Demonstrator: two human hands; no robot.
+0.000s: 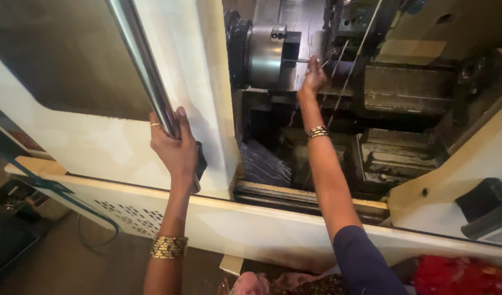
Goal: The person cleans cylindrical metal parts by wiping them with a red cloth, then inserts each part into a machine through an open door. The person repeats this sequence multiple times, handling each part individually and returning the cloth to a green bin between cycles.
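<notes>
The door handle [144,65] is showing as polished, glossy metal, and the door [207,82] around it is looking like smooth cream painted metal with a dull sheen. The chuck [264,54] and thin rod [297,60] are gleaming as bare steel, while the bangles [168,247] are glinting gold.

dim warm light, dark machine interior
</notes>
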